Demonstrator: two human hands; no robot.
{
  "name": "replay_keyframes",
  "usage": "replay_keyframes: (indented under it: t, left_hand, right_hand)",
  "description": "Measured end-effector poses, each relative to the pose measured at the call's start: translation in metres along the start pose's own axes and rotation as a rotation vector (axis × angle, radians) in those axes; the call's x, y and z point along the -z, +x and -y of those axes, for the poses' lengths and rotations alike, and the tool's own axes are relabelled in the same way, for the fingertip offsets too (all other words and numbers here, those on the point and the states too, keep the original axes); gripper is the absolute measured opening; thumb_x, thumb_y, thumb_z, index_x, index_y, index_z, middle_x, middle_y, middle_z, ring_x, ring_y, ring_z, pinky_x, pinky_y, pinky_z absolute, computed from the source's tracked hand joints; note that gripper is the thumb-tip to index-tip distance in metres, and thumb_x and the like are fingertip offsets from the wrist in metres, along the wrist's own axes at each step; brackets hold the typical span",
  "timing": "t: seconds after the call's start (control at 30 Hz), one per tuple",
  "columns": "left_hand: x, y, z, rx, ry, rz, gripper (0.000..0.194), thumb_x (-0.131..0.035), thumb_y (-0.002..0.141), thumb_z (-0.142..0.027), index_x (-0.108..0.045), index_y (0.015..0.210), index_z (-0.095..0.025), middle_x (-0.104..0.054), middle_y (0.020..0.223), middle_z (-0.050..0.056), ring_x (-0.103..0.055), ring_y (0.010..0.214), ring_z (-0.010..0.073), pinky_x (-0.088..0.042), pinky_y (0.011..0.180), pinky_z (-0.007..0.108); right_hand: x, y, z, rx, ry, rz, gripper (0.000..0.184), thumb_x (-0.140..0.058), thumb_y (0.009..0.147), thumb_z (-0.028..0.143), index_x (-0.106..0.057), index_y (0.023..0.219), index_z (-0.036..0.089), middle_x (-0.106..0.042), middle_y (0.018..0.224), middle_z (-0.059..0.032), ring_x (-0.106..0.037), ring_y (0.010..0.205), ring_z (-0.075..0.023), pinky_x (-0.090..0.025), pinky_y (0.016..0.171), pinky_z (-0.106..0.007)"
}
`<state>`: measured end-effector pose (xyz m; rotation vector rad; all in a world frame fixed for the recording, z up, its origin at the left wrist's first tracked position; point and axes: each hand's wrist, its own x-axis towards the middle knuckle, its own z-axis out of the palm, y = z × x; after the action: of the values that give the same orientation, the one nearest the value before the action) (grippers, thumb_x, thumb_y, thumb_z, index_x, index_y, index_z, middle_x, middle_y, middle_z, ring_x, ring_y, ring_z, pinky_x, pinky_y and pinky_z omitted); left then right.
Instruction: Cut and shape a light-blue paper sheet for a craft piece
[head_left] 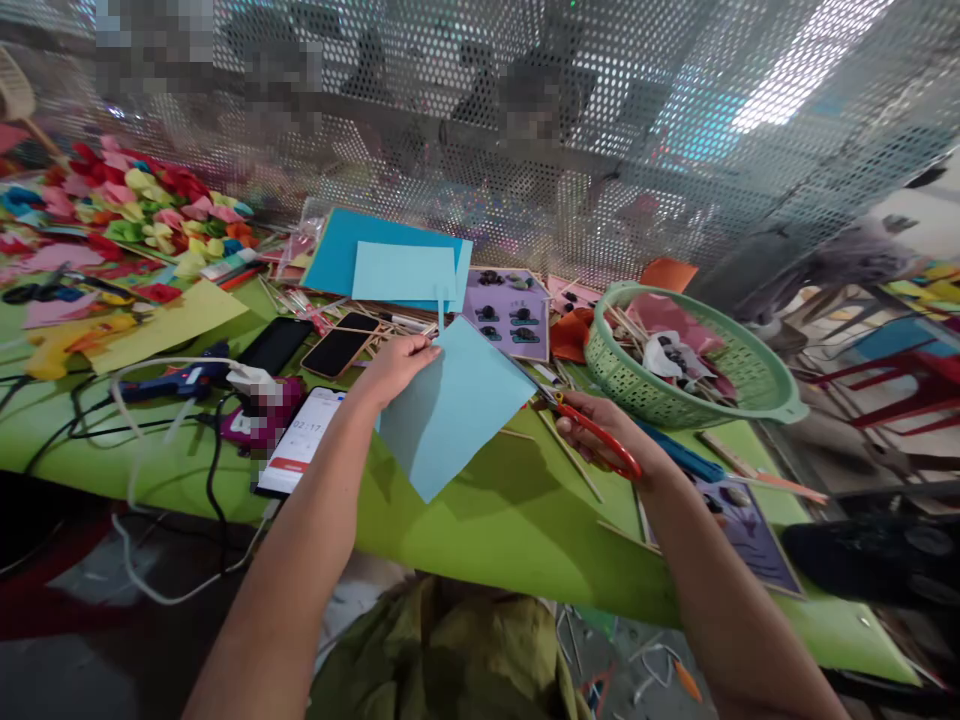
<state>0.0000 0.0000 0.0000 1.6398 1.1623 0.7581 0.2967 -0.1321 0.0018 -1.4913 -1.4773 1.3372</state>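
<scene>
My left hand pinches a light blue sheet of paper at its upper left edge, holding it tilted over the green table. A narrow strip of the same blue stands up beside my fingertips. In my right hand are red-handled scissors, their blades lying along the sheet's upper right edge. Whether the blades are open or closed on the paper is too small to tell. Behind the sheet lie another light blue piece and a darker blue sheet.
A green plastic basket with scraps and sticks stands at the right. Phones, a glue gun, cables and a power strip crowd the left. Folded paper pieces are heaped at the far left. A purple card lies behind; a perforated metal screen rises beyond.
</scene>
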Motion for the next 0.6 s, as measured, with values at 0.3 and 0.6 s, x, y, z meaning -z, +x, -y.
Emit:
replay_keyframes:
  t: [0.3,0.6]
  left_hand:
    - [-0.0073,0.0002,0.0017,0.020,0.066,0.045,0.041,-0.067,0.081,-0.062,-0.068,0.080,-0.020,-0.070,0.075,0.003,-0.065,0.072,0.0233,-0.047,0.064,0.031]
    - [-0.0086,0.0025,0.0055,0.024,0.042,0.083,0.043,-0.065,0.084,-0.062,-0.070,0.088,-0.020,-0.074,0.086,0.004,-0.067,0.078,0.0231,-0.048,0.068,0.031]
  right_hand:
    - [-0.0033,0.0001,0.0042,0.040,-0.003,0.019,0.055,-0.081,0.074,0.065,-0.055,0.094,0.021,-0.049,0.064,0.0073,-0.047,0.048,-0.0071,-0.035,0.042,-0.020]
    - [-0.0052,0.0013,0.0025,0.030,0.030,0.004,0.055,-0.082,0.073,0.063,-0.051,0.094,0.022,-0.045,0.063,0.0095,-0.041,0.046,-0.0056,-0.033,0.040,-0.020]
